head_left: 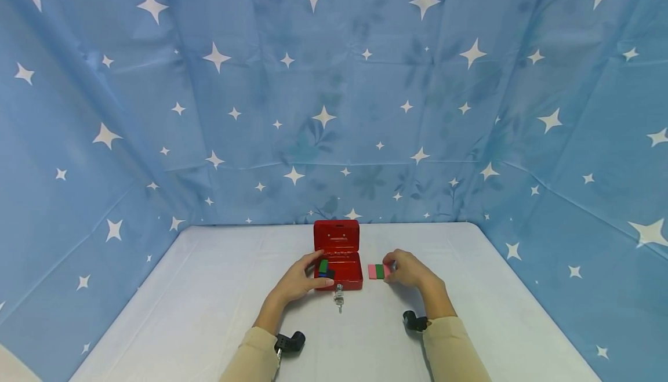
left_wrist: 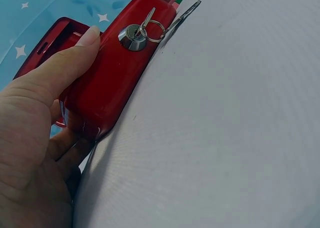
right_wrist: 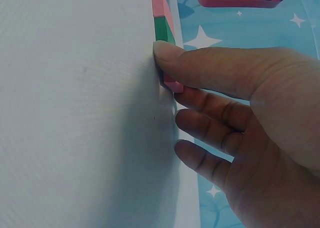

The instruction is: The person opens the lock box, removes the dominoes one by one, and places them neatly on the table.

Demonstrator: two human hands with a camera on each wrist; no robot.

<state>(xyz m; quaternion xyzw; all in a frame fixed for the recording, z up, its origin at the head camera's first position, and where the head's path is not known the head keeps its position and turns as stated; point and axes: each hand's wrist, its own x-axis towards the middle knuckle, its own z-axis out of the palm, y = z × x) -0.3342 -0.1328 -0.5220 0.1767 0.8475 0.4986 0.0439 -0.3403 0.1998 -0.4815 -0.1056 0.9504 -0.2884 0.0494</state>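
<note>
Red box (head_left: 354, 284), keys (head_left: 339, 299) in front; L hand (head_left: 295, 280) gripping, R hand (head_left: 409, 269) pinching pink blk (right_wrist: 174, 85), grn blk (head_left: 380, 272) adj.

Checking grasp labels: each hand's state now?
Left hand: closed, gripping the red box.
Right hand: closed, pinching the right-hand pink block.

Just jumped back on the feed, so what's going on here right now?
A person's left grip holds the left side of a red box, its lid raised and keys at its front lock. To the right, their right grip pinches the right-end pink block of a row on the table; a green block and another pink block adjoin it. More blocks, one green, sit inside the box's left side.
</note>
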